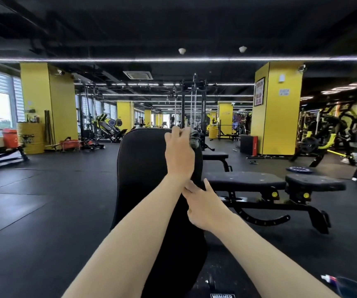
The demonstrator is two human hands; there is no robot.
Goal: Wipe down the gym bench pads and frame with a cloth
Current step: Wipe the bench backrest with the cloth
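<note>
The upright black back pad of the gym bench stands in the middle of the frame, its lower end hidden behind the two bare forearms that cross in front of it. The left grip, a bare hand reaching up from the lower left, sits at the pad's upper right corner. It grasps the cloth, a grey-and-white bunch pressed against the pad's top right edge. Motion blur smears the fingers, so their exact hold is hard to make out, and most of the cloth is covered by the hand.

The right grip, lower down and right of centre, is clenched on the pad's right edge. Its thumb points up along the front, and its fingers pass round behind the pad out of sight.

At the bottom edge a white label on the bench is cut off by the frame. In the lower right corner a small white, red and blue object is too cropped and blurred to identify.

Just right of the pad stands a second bench, lying flat, with its left end hidden behind the pad. Yellow pillars and distant machines fill the background over the dark floor.
</note>
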